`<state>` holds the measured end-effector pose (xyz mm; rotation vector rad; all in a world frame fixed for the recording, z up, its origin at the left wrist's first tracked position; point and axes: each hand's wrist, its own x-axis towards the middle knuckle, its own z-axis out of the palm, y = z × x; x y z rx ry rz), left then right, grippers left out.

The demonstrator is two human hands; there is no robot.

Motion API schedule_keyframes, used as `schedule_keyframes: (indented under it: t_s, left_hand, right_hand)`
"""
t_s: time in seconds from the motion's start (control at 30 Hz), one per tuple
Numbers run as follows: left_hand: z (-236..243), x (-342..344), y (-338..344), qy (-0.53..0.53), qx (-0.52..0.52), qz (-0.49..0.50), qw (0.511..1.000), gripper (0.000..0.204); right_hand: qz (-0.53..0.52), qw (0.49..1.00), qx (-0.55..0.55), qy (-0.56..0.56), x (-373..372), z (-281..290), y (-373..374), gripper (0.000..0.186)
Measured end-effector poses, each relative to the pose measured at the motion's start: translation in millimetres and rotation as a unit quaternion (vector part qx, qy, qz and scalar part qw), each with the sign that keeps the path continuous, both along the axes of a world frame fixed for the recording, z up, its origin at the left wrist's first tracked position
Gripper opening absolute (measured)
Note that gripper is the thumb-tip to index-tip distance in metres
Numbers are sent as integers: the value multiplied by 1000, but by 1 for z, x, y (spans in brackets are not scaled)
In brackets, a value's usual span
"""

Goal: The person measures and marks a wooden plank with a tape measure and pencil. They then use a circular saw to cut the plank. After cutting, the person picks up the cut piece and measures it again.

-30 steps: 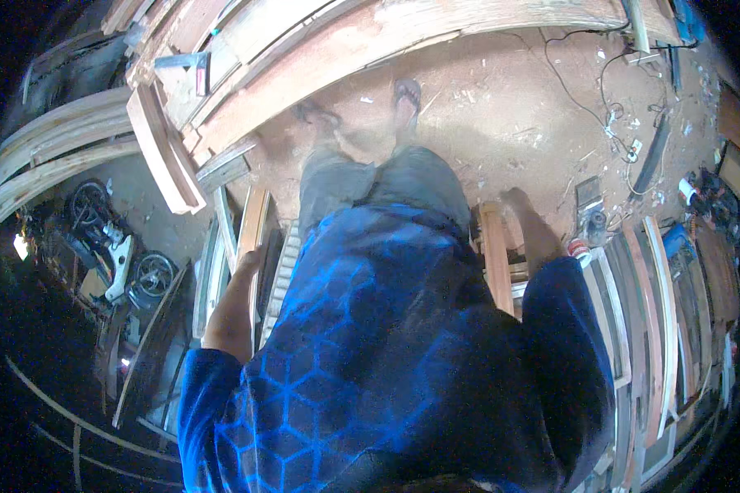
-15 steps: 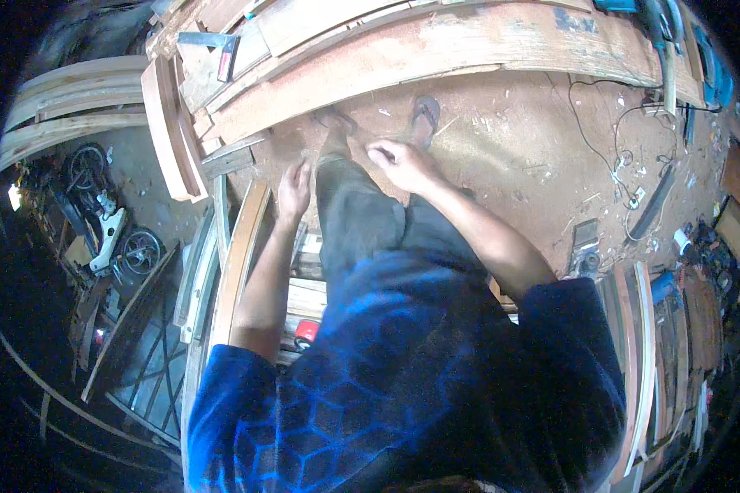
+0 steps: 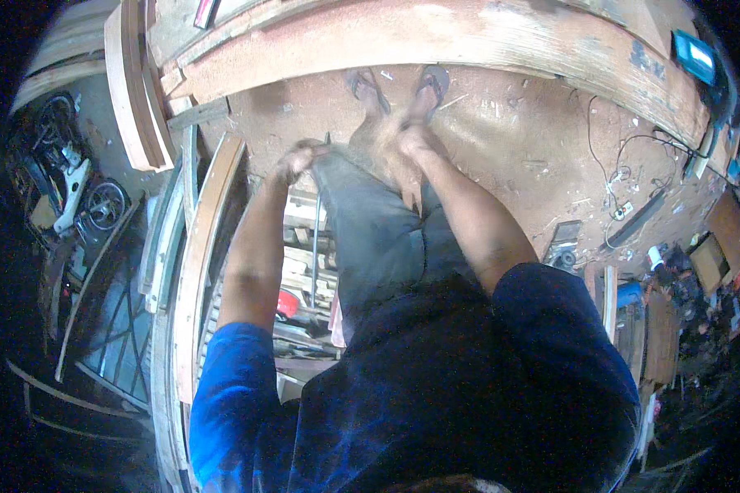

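My left hand (image 3: 302,158) is at the outer edge of my grey trouser leg (image 3: 349,201), its fingers closed on the cloth, which rises to a small dark peak beside them. Blur hides the finer detail of that grip. Over my bare lower leg, right of the middle, is my right hand (image 3: 417,144); its fingers are smeared by motion and blend with the skin behind. My feet, in sandals (image 3: 432,80), rest on the brown floor in front of a long wooden plank (image 3: 386,51).
Long curved boards (image 3: 210,238) and slats lie at the left, near a red object (image 3: 287,305). A small motorbike (image 3: 78,189) stands farther left. Cables (image 3: 604,164) trail over the floor at the right, below a blue tool (image 3: 695,56). Upright timber blocks (image 3: 131,90) stand at the far left.
My left hand has moved up to the trouser leg's edge. My right hand has shifted right and slightly down, over my lower leg. The view has shifted, and my legs are closer together.
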<state>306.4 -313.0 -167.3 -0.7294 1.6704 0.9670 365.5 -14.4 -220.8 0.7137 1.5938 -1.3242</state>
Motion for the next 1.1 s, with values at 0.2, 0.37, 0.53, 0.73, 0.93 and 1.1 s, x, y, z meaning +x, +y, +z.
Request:
schedule_keyframes:
  t_s: [0.2, 0.37, 0.53, 0.73, 0.93, 1.1]
  left_hand:
    - [14, 10, -8, 369, -222, -63, 900, 60]
    - [61, 197, 26, -13, -51, -224, 973, 70]
    - [79, 148, 58, -41, 26, 470, 882, 78]
    - [126, 4, 44, 235, 115, 302, 917, 86]
    - [132, 190, -15, 75, -106, -195, 972, 77]
    - [173, 279, -82, -139, -108, 211, 962, 75]
  right_hand:
    - [25, 935, 157, 317, -14, 93, -24, 49]
    - [94, 993, -57, 33, 78, 83, -45, 62]
    - [-28, 994, -103, -35, 29, 100, -69, 65]
    - [51, 908, -227, 348, -47, 203, -77, 53]
    - [366, 919, 24, 146, 58, 130, 81, 41]
    - [65, 952, 219, 203, 90, 143, 192, 47]
